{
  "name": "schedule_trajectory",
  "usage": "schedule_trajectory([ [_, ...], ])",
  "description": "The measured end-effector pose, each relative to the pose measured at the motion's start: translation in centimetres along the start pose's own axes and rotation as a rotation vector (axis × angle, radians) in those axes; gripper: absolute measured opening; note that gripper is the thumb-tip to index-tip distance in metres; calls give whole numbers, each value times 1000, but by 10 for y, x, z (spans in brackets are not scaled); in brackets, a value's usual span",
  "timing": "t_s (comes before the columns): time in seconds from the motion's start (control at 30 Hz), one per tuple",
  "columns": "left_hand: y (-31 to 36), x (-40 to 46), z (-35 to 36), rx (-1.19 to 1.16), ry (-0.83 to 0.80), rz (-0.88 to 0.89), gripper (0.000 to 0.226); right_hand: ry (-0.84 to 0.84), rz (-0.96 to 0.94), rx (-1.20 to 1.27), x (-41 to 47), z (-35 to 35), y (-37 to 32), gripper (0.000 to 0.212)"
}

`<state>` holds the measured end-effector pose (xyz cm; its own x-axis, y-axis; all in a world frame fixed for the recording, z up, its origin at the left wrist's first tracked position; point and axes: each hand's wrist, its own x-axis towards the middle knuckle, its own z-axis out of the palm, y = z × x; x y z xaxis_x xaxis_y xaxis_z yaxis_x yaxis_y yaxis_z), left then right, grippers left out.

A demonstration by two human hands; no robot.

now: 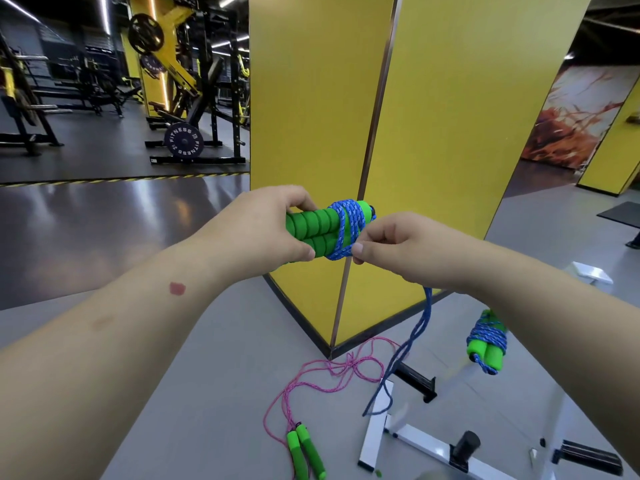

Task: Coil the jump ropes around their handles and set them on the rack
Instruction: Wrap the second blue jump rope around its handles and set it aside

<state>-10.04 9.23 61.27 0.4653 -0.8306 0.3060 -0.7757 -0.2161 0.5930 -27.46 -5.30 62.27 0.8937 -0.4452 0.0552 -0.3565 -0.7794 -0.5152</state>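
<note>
Gym floor below: left hand (273, 226) grips the soft foam handles (311, 230); right hand (391, 247) pinches the limp, light blue rope (346, 223). Hold handles mid-length.

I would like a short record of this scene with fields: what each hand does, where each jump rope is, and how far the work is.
left hand: grips the pair of green foam handles
right hand: pinches the blue braided rope at the coil
blue rope state: several turns wound, long tail hangs down
second blue rope bundle: already coiled, lying by the white metal rack
pink rope: loose on the grey floor, not coiled
progress: one coiled, one in work, one untouched
</note>
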Motion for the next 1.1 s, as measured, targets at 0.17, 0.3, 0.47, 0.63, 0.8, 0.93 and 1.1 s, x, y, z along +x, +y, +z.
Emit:
schedule_trajectory([
  [0.17,3,-6,0,48,-111,18,49,10,-111,-71,-1,-16,-4,21],
  [0.3,9,-11,-1,16,-250,32,49,43,-182,-24,2,-25,-4,18],
  [0.47,9,-14,-12,-161,-390,85,51,10,-187,306,9,-29,5,22],
  [0.63,6,-18,-20,-483,-478,143,55,-103,-174,674,15,-25,10,19],
  [0.8,4,-16,-20,-728,-355,139,55,-47,111,799,31,2,41,8],
  [0.93,1,-13,-14,-820,-226,80,53,-137,66,933,23,19,22,39],
  [1.1,5,-11,-10,-854,-1,-44,37,-175,123,904,13,30,9,37],
])
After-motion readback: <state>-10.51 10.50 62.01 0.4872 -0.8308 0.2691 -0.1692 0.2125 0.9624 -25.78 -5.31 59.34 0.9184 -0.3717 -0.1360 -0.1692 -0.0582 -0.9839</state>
